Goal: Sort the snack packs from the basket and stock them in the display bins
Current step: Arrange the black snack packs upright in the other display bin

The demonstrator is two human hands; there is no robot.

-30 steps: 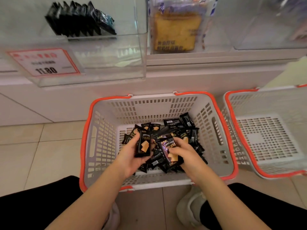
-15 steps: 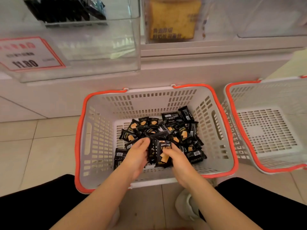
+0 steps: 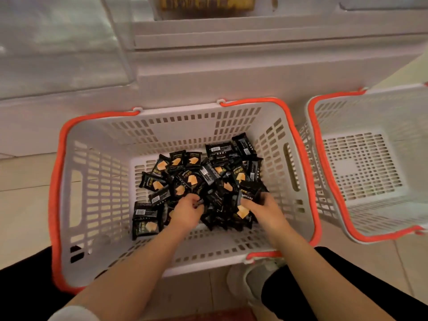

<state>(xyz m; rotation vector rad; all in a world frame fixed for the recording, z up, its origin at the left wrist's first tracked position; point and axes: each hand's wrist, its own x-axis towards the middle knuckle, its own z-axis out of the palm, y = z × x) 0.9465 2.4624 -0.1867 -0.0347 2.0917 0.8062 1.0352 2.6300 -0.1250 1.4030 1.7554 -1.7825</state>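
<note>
Head view: a heap of small black snack packs [image 3: 196, 179], each printed with an orange cracker picture, is seen lying in the grey, orange-rimmed basket [image 3: 102, 172] on the floor. The packs are judged light, crinkly and slippery, best pinched at a flat sealed edge. The left hand [image 3: 187, 210] is curled into the heap; what it holds cannot be told. One pack is gripped by the right hand [image 3: 264, 208]. A second basket [image 3: 361, 163] stands just beside, below clear display bins [image 3: 58, 47].

Pale tiled floor [image 3: 25, 205], two orange-rimmed white baskets [image 3: 97, 181] [image 3: 370, 163] side by side, apparently touching.
</note>
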